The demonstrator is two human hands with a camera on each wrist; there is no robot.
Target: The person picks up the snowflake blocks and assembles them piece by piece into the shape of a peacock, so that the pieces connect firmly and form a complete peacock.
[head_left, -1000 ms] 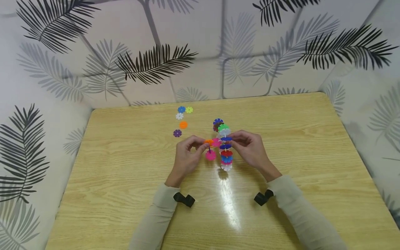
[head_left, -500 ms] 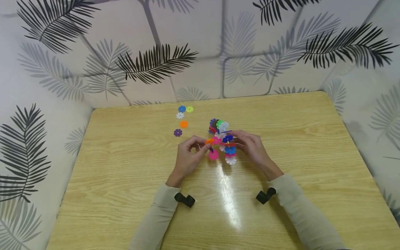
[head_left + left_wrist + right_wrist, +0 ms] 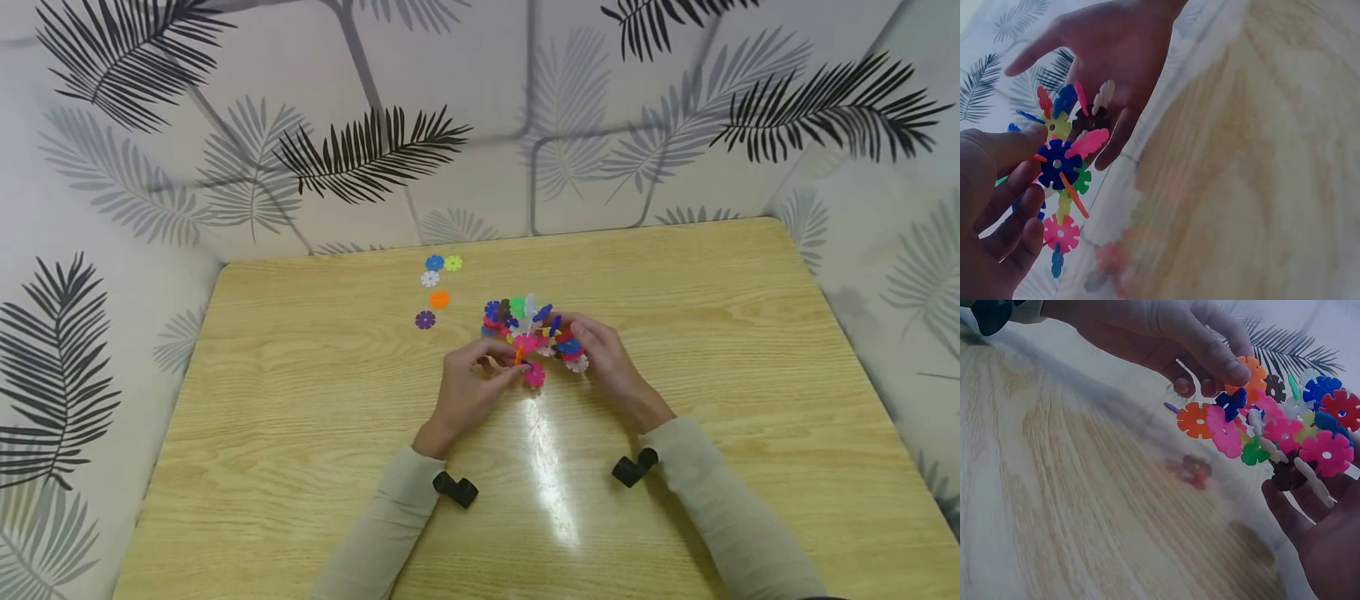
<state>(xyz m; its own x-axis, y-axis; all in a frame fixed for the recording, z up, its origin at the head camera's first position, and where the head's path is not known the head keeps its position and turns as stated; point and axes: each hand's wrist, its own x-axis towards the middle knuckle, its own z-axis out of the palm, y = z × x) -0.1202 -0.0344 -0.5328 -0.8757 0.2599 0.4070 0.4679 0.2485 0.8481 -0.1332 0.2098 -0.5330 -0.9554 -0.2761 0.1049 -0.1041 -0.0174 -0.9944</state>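
A construction of many notched plastic flower discs (image 3: 527,342), joined edge to edge in mixed colours, is held above the table between both hands. My left hand (image 3: 474,385) pinches an orange disc (image 3: 1254,375) at its near left end with thumb and fingers. On the other side my right hand (image 3: 617,371) has its fingers spread, and its palm (image 3: 1122,56) faces the discs in the left wrist view. Its fingers (image 3: 1288,515) lie against or just beside a brown disc and a white disc in the right wrist view; contact is hard to tell.
Loose discs lie on the wooden table (image 3: 300,400) beyond the left hand: blue (image 3: 434,262), yellow-green (image 3: 453,263), white (image 3: 430,278), orange (image 3: 439,299) and purple (image 3: 425,320). A leaf-patterned cloth (image 3: 480,183) rises behind the table. Each wrist wears a black camera.
The disc construction has turned, its far end swinging left and its near end right. My left hand has shifted slightly right, still pinching the orange disc; the right hand's fingers have spread off the blue discs.
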